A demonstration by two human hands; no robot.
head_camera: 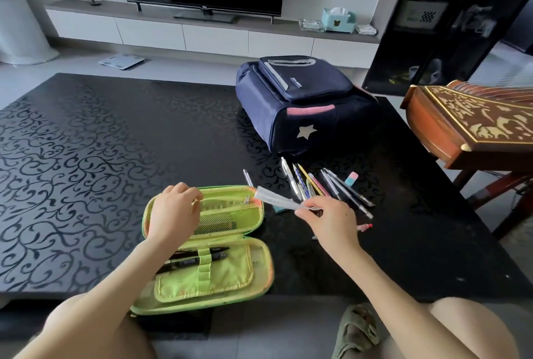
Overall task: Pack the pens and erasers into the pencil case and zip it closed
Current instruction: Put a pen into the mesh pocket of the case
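Note:
A lime-green pencil case (230,275) lies open flat on the black table, two black pens (199,257) strapped in its near half. My left hand (173,214) rests on the far half, fingers curled at the mesh pocket's top edge, holding it. My right hand (331,223) pinches a clear plastic ruler (274,200) whose far tip points at the mesh pocket. Several loose pens (317,185) lie fanned on the table beyond my right hand. A pink-and-blue eraser (351,179) sits to their right. One clear pen (247,177) lies alone behind the case.
A navy backpack (300,104) lies behind the pens. A carved wooden zither (473,119) juts in at the right edge. A small red-tipped item (364,226) lies right of my right hand. The table's front edge (317,295) runs just under the case.

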